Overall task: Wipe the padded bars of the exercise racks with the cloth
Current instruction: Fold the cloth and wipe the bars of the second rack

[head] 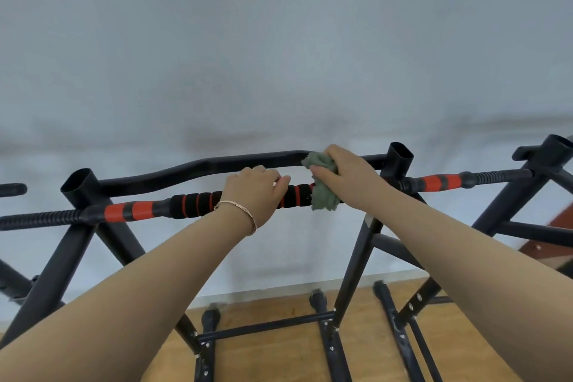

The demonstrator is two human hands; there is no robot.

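Foam ribbed in black and red pads the bar (198, 205) at centre frame. The left hand (254, 192) curls over the foam. Just right, the right hand (344, 174) clutches a crumpled green cloth (324, 195) against it. Smooth black steel tubes form the rack (74, 245).

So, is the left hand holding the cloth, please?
No, the right hand grips the green cloth; the left hand holds the padded bar.

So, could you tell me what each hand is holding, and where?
The right hand grips the bunched green cloth around its middle, against the padded bar. The left hand holds that bar's foam section, left of the cloth.
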